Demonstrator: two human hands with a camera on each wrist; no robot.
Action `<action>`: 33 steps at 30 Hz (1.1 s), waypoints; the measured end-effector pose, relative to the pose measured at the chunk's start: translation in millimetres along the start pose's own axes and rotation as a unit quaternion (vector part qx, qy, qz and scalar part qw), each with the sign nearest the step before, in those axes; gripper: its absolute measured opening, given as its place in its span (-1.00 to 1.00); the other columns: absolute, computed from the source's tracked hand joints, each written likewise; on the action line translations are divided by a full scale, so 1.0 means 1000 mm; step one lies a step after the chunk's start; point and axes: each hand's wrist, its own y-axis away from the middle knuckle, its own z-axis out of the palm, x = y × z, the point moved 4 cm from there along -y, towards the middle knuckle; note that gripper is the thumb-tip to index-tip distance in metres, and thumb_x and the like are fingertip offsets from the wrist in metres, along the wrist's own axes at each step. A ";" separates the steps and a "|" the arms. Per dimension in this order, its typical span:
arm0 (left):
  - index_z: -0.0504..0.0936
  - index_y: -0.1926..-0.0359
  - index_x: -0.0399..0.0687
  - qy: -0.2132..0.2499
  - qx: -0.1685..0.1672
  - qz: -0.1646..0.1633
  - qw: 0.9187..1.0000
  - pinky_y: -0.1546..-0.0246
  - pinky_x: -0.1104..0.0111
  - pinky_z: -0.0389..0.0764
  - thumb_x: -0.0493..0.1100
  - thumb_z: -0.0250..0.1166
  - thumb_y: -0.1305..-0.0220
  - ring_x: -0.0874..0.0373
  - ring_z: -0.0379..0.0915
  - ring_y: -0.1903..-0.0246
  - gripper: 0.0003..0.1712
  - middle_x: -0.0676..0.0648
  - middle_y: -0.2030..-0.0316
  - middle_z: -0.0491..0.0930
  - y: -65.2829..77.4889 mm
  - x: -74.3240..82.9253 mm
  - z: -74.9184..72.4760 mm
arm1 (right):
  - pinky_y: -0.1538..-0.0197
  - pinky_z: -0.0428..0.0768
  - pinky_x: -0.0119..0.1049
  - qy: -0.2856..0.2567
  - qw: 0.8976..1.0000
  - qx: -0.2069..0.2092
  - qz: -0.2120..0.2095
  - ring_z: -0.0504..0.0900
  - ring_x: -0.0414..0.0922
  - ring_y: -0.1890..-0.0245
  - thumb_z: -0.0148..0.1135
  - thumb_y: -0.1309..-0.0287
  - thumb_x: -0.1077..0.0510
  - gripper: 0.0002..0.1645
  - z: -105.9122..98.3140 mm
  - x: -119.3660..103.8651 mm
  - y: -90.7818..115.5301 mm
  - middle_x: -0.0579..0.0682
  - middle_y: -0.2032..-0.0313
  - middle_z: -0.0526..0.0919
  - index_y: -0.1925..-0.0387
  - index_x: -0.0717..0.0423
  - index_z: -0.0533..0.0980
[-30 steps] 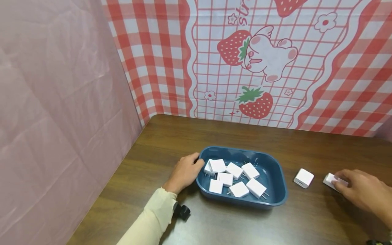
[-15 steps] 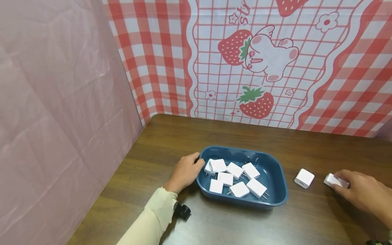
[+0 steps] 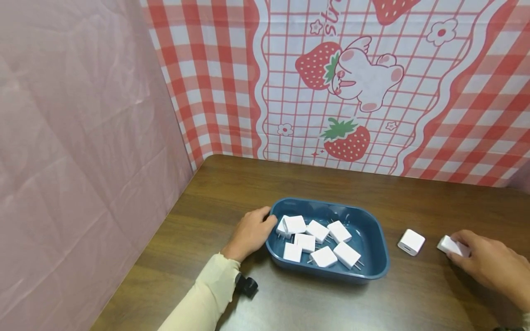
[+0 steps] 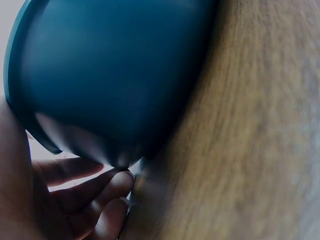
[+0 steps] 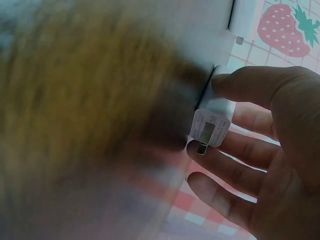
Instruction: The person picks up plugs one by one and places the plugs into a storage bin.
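Note:
My left hand [image 3: 250, 232] grips the left end of a dark blue plastic basin [image 3: 377, 250], thumb at the rim and fingers against its outside in the left wrist view. Inside lie several white USB charger plugs [image 3: 324, 256], some with metal prongs showing. At the right, my right hand [image 3: 490, 259] pinches a white charger plug [image 3: 452, 246] on the table. In the right wrist view the thumb lies along the side of this charger plug [image 5: 218, 106], and its labelled prong end faces the camera. Another white charger plug [image 3: 411, 242] stands between basin and right hand.
All this stands on a brown wooden table [image 3: 232, 184]. A red and white strawberry-print cloth [image 3: 223, 82] hangs behind it, and a pink cloth [image 3: 91, 151] hangs on the left. A black strap mount [image 3: 247, 285] sits at my left wrist.
Hardly anything differs. My right fingers have shifted slightly on the charger plug, which stays in about the same spot. The left hand and the basin have not moved.

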 end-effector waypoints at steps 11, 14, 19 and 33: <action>0.66 -0.02 0.04 -0.006 0.004 0.005 1.000 0.10 0.12 0.50 0.03 0.04 -0.38 0.11 0.47 0.25 -0.63 0.08 0.17 0.64 0.000 0.000 0.000 | 0.46 0.45 0.18 0.017 0.998 0.057 -0.017 0.55 0.13 0.45 0.52 0.07 0.11 -0.43 -0.001 0.000 0.005 0.27 0.38 0.61 0.07 0.29 0.47; 0.66 0.00 0.04 -0.003 0.004 0.004 1.000 0.12 0.13 0.50 0.03 0.04 -0.39 0.09 0.47 0.27 -0.64 0.08 0.19 0.63 0.000 0.000 0.000 | 0.50 0.44 0.17 0.013 0.996 0.080 -0.024 0.57 0.16 0.45 0.52 0.09 0.12 -0.39 -0.003 -0.003 0.008 0.31 0.36 0.62 0.03 0.26 0.44; 0.66 0.01 0.03 0.001 0.005 0.004 1.000 0.15 0.14 0.49 0.03 0.04 -0.39 0.09 0.46 0.28 -0.65 0.08 0.22 0.61 0.000 -0.001 -0.001 | 0.52 0.42 0.16 0.008 0.994 0.106 -0.026 0.59 0.18 0.44 0.51 0.08 0.12 -0.37 -0.009 -0.009 0.009 0.31 0.35 0.63 0.00 0.24 0.43; 0.65 0.10 0.06 0.002 0.004 0.009 1.000 0.21 0.16 0.46 0.03 0.04 -0.39 0.09 0.45 0.30 -0.70 0.08 0.30 0.59 0.001 0.000 0.000 | 0.54 0.40 0.10 -0.018 0.990 0.137 -0.028 0.59 0.16 0.44 0.49 0.03 0.05 -0.36 -0.019 -0.029 0.015 0.31 0.31 0.63 -0.06 0.18 0.43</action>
